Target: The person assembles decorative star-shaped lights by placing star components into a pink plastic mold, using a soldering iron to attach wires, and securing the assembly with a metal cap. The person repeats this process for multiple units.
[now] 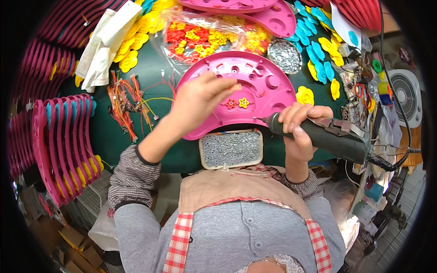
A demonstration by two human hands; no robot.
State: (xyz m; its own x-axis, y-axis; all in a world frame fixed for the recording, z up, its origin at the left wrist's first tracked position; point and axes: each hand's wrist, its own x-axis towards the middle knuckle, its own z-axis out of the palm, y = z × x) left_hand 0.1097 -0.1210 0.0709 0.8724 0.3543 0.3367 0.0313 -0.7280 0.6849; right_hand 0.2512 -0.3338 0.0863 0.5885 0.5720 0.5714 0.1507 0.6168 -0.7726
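My left hand (200,98) is over a pink curved plastic shell (195,129), its fingers drawn together in a pinch. Whatever it may hold is too small to make out. Wrapped in my right hand (302,123) is a black electric screwdriver (339,141), its bit pointing left over the shell's right edge. In the shell's middle, just below my left fingertips, sit a small red gear (231,103) and a yellow star-shaped gear (244,103). Between the shell and my apron stands a tray (202,157) of small silvery metal parts.
Behind the shell lies a plastic bag of red and yellow gears (200,41), beside a round dish of shiny screws (284,57). Red wires (125,104) lie left. Stacked pink shells (59,150) line the left side. Blue and yellow flower pieces (318,54) spread right, before a fan (405,98).
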